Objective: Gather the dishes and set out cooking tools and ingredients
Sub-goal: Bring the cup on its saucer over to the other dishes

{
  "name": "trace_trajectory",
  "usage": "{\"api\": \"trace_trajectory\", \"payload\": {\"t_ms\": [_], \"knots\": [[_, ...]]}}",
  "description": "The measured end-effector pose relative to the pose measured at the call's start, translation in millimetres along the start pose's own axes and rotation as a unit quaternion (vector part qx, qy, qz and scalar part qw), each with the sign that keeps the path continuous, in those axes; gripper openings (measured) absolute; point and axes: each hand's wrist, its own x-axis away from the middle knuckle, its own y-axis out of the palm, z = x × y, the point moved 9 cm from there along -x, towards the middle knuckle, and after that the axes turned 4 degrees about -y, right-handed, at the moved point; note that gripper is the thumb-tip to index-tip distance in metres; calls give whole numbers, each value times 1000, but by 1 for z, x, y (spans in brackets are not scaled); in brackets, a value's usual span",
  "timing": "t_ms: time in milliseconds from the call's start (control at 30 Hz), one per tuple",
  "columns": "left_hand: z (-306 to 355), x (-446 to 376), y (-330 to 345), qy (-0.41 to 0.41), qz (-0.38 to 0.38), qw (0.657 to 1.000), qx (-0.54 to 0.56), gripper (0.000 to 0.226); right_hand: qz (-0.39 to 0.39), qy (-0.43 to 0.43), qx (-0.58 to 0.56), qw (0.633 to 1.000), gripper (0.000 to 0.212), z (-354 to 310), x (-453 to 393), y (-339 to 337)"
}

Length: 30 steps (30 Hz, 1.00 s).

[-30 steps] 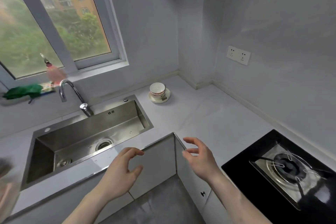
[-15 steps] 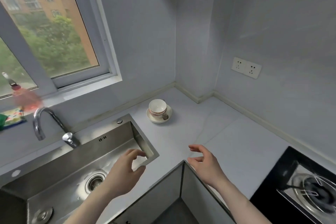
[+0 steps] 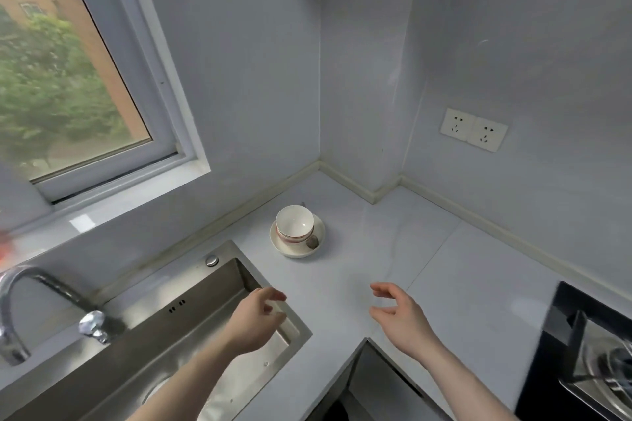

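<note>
A white bowl (image 3: 294, 224) with a red band stands on a white plate (image 3: 316, 243) on the pale counter, near the back corner. A spoon (image 3: 312, 242) lies on the plate beside the bowl. My left hand (image 3: 254, 319) hovers over the sink's right corner, fingers loosely curled, holding nothing. My right hand (image 3: 402, 316) hovers over the counter, fingers loosely curved and empty. Both hands are in front of the bowl and apart from it.
A steel sink (image 3: 191, 328) with a curved tap (image 3: 37, 304) fills the lower left. A black gas hob (image 3: 588, 352) sits at the right edge. Wall sockets (image 3: 473, 129) are above the counter (image 3: 461, 270), a window (image 3: 68, 79) at left.
The view has moved forward and closer to the corner; the bowl and plate now look nearer. Both hands have reached forward over the sink edge and counter, still empty.
</note>
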Motion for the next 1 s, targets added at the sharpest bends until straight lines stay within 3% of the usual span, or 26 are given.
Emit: {"api": "trace_trajectory", "payload": {"t_ms": [367, 600, 767, 1000], "knots": [[-39, -143, -8, -129, -7, 990, -49, 49, -90, 50, 88, 991, 44, -3, -176, 54], [-66, -213, 15, -263, 6, 958, 112, 66, -147, 91, 123, 977, 53, 13, -235, 81], [-68, -244, 34, -307, 10, 940, 150, 35, -162, 91, 138, 973, 54, 32, -247, 83], [-71, -257, 35, -317, 40, 934, 158, 17, -167, 98, 146, 970, 54, 42, -259, 65]]}}
